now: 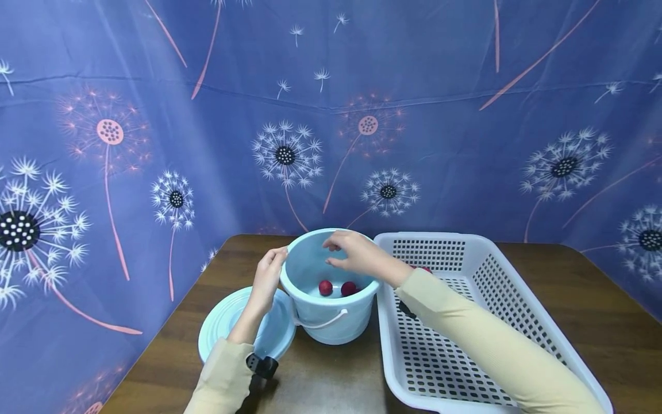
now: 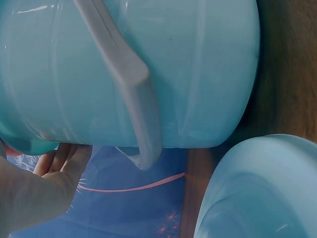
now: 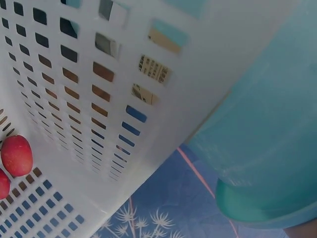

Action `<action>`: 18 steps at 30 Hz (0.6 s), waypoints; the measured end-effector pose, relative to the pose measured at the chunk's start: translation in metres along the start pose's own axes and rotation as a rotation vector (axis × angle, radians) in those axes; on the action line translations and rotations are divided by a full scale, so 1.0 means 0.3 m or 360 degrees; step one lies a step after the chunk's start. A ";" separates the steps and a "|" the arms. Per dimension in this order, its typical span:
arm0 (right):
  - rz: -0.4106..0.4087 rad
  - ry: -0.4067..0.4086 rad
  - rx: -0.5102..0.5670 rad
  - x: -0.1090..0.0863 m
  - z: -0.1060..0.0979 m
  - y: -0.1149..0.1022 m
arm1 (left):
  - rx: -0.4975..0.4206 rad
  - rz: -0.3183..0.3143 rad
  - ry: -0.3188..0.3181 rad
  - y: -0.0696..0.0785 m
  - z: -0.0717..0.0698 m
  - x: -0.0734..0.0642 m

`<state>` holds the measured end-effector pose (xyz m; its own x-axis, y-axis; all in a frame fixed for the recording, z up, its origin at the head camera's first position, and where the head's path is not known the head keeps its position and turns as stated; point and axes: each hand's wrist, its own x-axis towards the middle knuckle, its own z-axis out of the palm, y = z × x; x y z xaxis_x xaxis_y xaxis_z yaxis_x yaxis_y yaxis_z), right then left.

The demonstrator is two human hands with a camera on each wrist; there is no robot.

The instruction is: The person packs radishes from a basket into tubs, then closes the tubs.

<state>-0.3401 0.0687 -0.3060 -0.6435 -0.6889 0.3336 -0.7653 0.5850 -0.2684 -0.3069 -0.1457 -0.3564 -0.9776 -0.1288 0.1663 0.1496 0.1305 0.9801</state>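
A light blue bucket (image 1: 331,322) stands upright on the table, its white handle (image 2: 141,104) hanging down the near side. My left hand (image 1: 268,276) grips its rim at the left, fingers against the outer wall in the left wrist view. Over the bucket's mouth, toward the right side, is my right hand (image 1: 357,256), fingers loosely bent and nothing visible between them. Inside on the bottom lie a red apple-like fruit (image 1: 325,287) and a darker red one (image 1: 349,288). More red fruit (image 3: 17,155) lies in the white plastic basket (image 1: 522,276) to the right.
Left of the bucket, a round light blue lid (image 1: 222,316) lies on the brown wooden table (image 1: 331,374). The basket's high, perforated wall stands close against the bucket's right side. A blue dandelion-print cloth (image 1: 331,126) hangs behind the table.
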 end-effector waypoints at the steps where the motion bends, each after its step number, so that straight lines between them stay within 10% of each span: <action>1: 0.0003 -0.0007 -0.0011 0.001 0.001 -0.001 | -0.0002 0.0002 0.0001 -0.001 -0.001 -0.002; 18: 0.0022 -0.0033 -0.0002 -0.002 0.002 0.001 | -0.0050 -0.0013 -0.0027 0.003 0.001 -0.006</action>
<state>-0.3400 0.0692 -0.3068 -0.6544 -0.6892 0.3111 -0.7562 0.5953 -0.2718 -0.3049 -0.1450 -0.3560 -0.9811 -0.1131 0.1569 0.1461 0.0983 0.9844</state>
